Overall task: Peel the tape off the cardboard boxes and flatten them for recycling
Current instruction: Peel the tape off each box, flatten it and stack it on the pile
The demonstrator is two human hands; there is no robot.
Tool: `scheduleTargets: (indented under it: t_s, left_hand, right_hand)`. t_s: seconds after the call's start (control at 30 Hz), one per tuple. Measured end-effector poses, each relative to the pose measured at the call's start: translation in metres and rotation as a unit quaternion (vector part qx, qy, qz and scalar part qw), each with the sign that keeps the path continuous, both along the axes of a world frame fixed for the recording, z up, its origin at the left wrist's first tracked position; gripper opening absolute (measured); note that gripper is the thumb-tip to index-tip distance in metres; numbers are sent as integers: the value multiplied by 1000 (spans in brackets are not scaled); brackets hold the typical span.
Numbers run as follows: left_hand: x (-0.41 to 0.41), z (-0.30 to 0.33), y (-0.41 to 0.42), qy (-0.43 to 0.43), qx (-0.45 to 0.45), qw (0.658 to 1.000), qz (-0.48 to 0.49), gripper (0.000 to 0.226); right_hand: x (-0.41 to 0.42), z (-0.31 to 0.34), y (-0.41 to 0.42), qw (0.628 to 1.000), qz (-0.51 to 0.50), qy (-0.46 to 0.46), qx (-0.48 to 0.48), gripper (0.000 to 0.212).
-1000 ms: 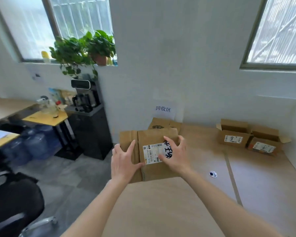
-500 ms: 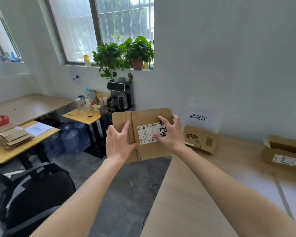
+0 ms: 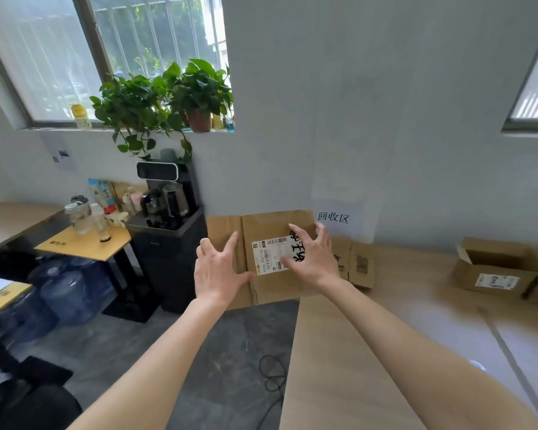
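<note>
Left hand (image 3: 215,270) — fingers spread, thumb hooked at the lower edge, grip holding the left panel of the flattened cardboard box (image 3: 280,283). Box: held upright in the air past the counter's (image 3: 370,352) left edge, shipping label (image 3: 269,255) facing the person, apparently carried flat toward the recycling spot. Right hand (image 3: 312,257) — grip grasping the box's right side, fingers curled over its top corner, steadying it. Another flattened box (image 3: 359,265) lies on the counter beneath the wall sign (image 3: 333,217). Far right: two open boxes (image 3: 491,271), not yet flattened. Bare counter in between gives open room.
</note>
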State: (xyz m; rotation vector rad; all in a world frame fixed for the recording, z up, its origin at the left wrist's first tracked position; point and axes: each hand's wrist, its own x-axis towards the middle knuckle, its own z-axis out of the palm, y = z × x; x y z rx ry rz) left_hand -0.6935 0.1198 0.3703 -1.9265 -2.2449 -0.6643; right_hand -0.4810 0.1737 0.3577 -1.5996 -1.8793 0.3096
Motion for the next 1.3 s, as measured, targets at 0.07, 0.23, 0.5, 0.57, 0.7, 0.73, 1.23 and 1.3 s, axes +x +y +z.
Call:
scheduleTargets:
  t_s: [0.07,0.23,0.5,0.57,0.7,0.73,1.23,1.3]
  left_hand:
    - [17,-6,20,-9,-10,1000,-28,105]
    - [71,-29,68,-5,-38,992,-117,104]
    - [162,-103,156,-29,-116,965,-233,102]
    - [177,-129,183,-26,-137,958,-252,102]
    - [199,-186,248,-31,-179,942,-281,104]
    - [203,-201,265,-33,-190,938,-287,104]
    - [247,-368,522,-69,-173,948,-258,96]
    - [254,-390,545,-59,-180,950,-246,98]
  right_hand:
    - [20,-7,10,1000,-26,-1,-10,80]
    - [79,-34,21,993,-103,8,-53,81]
    - [167,-93,54,968,-212,8,-137,84]
    - [177,-116,69,959,-234,1,-162,85]
    - [190,-165,117,942,-277,4,-188,89]
    - [193,-177,133,939,-286,2,-192,89]
    - [239,-347,411,938,-277,-12,-207,80]
    - [246,-368,438,937,-269,-25,-223,78]
